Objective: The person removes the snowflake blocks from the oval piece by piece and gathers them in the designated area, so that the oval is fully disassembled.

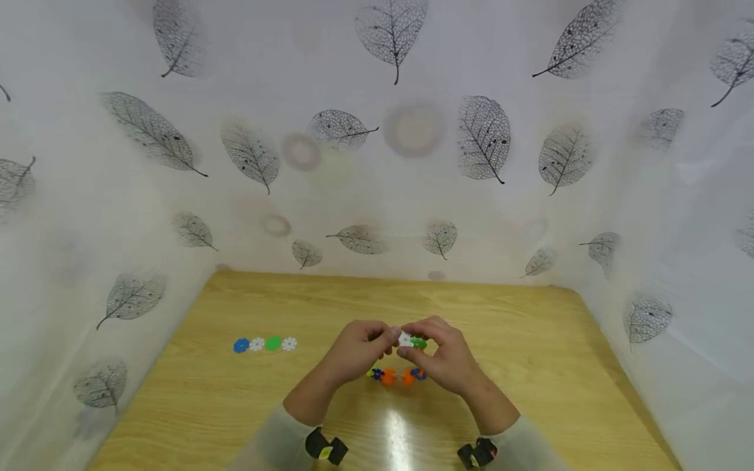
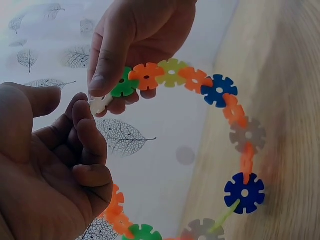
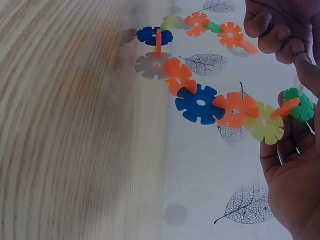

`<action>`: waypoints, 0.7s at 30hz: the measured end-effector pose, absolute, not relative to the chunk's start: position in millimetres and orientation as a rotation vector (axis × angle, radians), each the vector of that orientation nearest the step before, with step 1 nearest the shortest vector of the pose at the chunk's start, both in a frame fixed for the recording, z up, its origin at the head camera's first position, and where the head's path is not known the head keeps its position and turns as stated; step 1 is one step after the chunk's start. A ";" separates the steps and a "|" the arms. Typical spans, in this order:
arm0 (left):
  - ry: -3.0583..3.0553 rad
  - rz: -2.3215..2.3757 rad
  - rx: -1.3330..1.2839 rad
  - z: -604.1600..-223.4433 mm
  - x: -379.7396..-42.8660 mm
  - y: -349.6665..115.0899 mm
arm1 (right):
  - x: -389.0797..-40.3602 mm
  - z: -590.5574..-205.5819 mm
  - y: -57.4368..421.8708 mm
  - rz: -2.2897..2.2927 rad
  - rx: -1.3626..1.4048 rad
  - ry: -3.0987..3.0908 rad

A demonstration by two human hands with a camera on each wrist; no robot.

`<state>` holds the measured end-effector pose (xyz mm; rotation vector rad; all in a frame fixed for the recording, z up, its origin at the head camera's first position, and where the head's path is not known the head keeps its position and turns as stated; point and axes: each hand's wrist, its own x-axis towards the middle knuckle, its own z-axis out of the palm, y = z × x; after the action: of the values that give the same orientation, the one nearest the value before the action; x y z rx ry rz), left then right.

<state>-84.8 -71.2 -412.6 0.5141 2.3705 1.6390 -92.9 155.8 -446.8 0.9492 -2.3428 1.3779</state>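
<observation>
Your L. hand (image 1: 357,352) pinches the white disc (image 1: 405,339); your R. hand (image 1: 446,358) grips the adj. green disc (image 1: 419,343), part of the disc chain (image 2: 219,90) hanging over the table (image 1: 177,405). Done: 10+ linked. Left, prob.: white's join, unverifiable; 4 discs (image 1: 273,343) apart.

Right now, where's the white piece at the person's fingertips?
In the head view, slightly right of the picture's middle: the white piece sits between the left hand and the right hand, just left of a green piece.
</observation>
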 end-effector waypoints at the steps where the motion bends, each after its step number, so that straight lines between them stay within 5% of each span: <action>1: 2.375 1.635 0.518 -413.4 -85.5 -69.3 | -93.0 -446.7 156.5 1.377 0.952 -2.345; 21: 2.410 1.544 0.425 -420.5 -91.1 -59.5 | -94.9 -447.3 157.9 1.374 0.954 -2.359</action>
<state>-91.1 -59.5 -420.5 0.4245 2.4102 1.5437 -94.9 157.9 -447.3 0.9540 -2.3591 1.3744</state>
